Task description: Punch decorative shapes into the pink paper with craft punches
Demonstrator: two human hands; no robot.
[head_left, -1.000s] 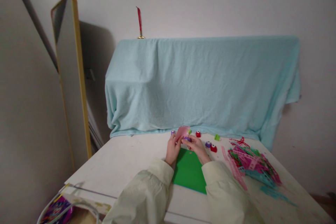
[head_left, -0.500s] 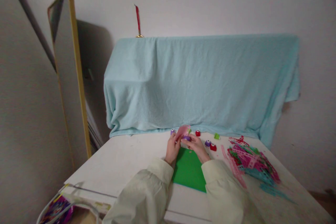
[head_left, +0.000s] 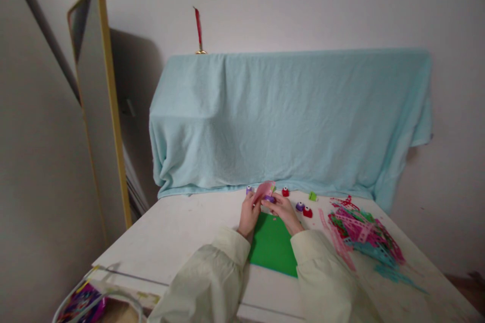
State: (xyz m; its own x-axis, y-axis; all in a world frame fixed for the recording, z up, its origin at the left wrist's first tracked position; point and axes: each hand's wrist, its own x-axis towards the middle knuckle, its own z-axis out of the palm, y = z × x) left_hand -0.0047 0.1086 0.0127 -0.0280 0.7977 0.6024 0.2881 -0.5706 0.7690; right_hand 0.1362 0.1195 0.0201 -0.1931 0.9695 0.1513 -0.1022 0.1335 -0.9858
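My left hand (head_left: 248, 214) is closed on a pink sheet of paper (head_left: 262, 191), which is bent and raised above the table. In my right hand (head_left: 286, 212) is a small purple craft punch (head_left: 269, 199), set against the paper's right side. A bit of light green shows by the paper's edge; what it belongs to is unclear. Below both hands lies a green sheet (head_left: 273, 247), with a tiny pink scrap near its top edge. More small punches stand behind and right of my hands: a purple one (head_left: 300, 206), a red one (head_left: 307, 212), another red one (head_left: 285, 192) and a green one (head_left: 312, 196).
A heap of cut, perforated paper strips (head_left: 366, 232) covers the right of the white table (head_left: 182, 232). One more purple punch (head_left: 249, 190) stands at the back. A light blue cloth (head_left: 288, 121) hangs behind. At the left are a tall mirror (head_left: 109, 111) and a bag (head_left: 85, 303).
The pink paper has tilted slightly between my hands. Both hands stay in nearly the same place, and the view has shifted only a little.
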